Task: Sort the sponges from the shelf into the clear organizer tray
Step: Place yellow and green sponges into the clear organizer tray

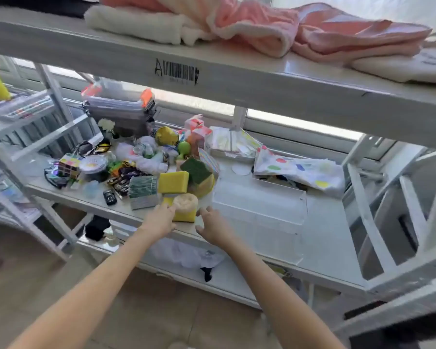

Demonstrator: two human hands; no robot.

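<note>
On the middle shelf (325,238) a pile of sponges lies near the front edge: a yellow block sponge (173,182), a green-topped sponge (196,170) tilted on a yellow one, a grey-green ribbed sponge (142,186), and a pale round sponge (185,202) resting on a flat yellow sponge (185,214). The clear organizer tray (259,207) stands just right of the pile. My left hand (160,220) touches the left side of the flat yellow sponge, fingers apart. My right hand (212,224) is at its right side, fingers spread, holding nothing.
Clutter fills the left half of the shelf: a puzzle cube (69,165), a round tin (94,167), a small black toy car (109,196), stacked clear cases (121,107). A dotted white cloth (300,170) lies behind the tray. Pink towels (262,26) sit on the upper shelf.
</note>
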